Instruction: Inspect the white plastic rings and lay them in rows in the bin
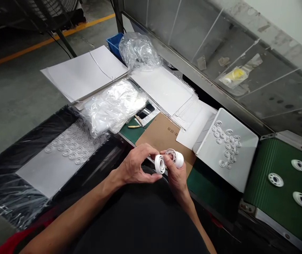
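My left hand (139, 164) pinches a white plastic wheel (159, 164) by its rim, between thumb and fingers, its open face turned to the right. Close beside it, my right hand (177, 174) grips two or so more white wheels (178, 159) stacked side by side, partly hidden by the fingers. Both hands are above the near edge of a brown cardboard sheet (155, 135). A pale bin (242, 155) to the right holds several similar white wheels (229, 144). On the sheet at left, rows of such wheels (73, 144) lie beneath clear plastic.
A green conveyor belt (280, 158) at far right carries 3 white wheels. Clear plastic bags (114, 104) and stacks of white sheets (164, 88) cover the bench's back. Snips (136, 124) and a phone (146, 110) lie near the cardboard. A blue bin (114, 43) stands behind.
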Tool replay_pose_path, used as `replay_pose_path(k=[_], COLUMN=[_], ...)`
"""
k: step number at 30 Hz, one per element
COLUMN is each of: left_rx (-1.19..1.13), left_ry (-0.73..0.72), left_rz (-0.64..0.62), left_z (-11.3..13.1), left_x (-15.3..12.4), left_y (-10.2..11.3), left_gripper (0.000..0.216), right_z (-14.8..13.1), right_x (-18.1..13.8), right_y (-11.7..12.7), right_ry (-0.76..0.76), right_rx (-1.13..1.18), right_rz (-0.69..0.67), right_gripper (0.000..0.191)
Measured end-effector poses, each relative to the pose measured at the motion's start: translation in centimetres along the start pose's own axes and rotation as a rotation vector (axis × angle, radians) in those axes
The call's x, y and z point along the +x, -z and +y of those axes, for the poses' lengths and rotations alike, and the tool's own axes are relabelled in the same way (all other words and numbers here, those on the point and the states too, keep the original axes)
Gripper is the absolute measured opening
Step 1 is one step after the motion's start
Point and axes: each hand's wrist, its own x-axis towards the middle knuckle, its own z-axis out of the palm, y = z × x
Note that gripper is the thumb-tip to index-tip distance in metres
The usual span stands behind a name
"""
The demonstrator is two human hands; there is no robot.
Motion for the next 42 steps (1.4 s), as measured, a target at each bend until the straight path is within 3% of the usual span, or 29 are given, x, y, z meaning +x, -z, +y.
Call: replay_pose_path(k=[7,12,15,20,25,32,35,40,42], left_rx=[0.020,0.094,0.102,0.045,-0.010,-0.052,-0.090,-0.095,-0.065], left_ry=[0.092,0.106,0.102,0.051,0.104,0.115,0.181,0.355,0.409], left_rz=[0.011,0.004,-0.008,-0.017,0.001,0.073,0.092,0.032,0.030], left_z=[-0.2,-0.8,-1.2,-1.5,-1.7,-2.8,-3.5,-4.1,-4.6], left_x=[-1.0,-1.4,-1.5,-1.8,-2.3,-3.1,-3.8,-5.7,-6.9], left_y=[0.5,0.8,1.1,1.6,2.3,3.0,3.1,2.8,2.5], left_gripper=[0.040,0.033,0.028,0.033,0.038,0.040,0.043,0.042,0.041], right_z=[0.2,-0.8,-1.3,-1.1,-0.4,0.2,0.5,1.0,1.2], right_x=[0.2,-0.3,-0.4,0.7,1.5,1.2,0.9,0.6,0.6], right_y=[-0.6,-1.6,-2.6,-3.8,-3.7,-4.5,-4.8,-5.0,-5.3], right_ry=[-0.050,0.092,0.102,0.056,-0.005,-0.131,-0.166,-0.174,-0.206], right_rx=[-0.094,-0.257,-0.281,-0.287,-0.279,-0.207,-0.216,-0.322,-0.399], right_rz=[-0.023,0.001,0.035,0.097,0.186,0.006,-0.034,0.072,0.046], right_gripper=[0.025,0.031,0.039,0.024,0.027,0.039,0.039,0.038,0.038])
